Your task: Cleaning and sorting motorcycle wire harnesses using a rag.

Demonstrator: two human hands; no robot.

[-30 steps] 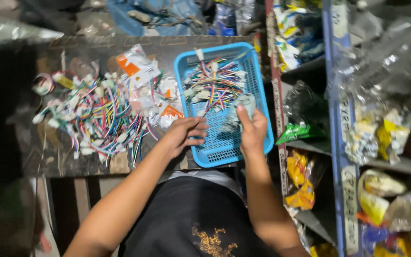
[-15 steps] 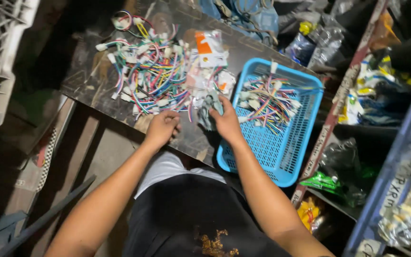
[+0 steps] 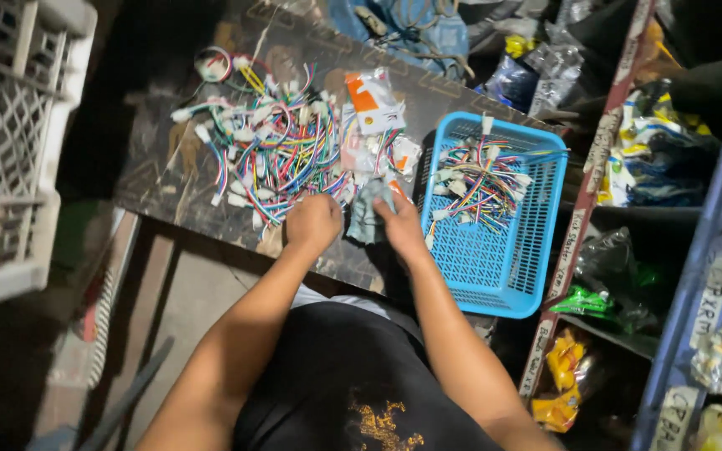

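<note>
Both hands, left hand and right hand, pinch a small grey-green plastic bag, wire pile at 11 o'clock, blue basket at 3.

A dark, worn surface looks matt and scuffed, with rough pale scratches. On it lies a heap of wire harnesses, their plastic insulation smooth and faintly glossy, ending in white plastic connectors. Small clear plastic packets shine under the light. A blue plastic basket has a smooth, perforated lattice wall. Between the left hand and right hand sits a soft, crinkled grey-green plastic bag. A white plastic crate appears dull and grimy.
</note>
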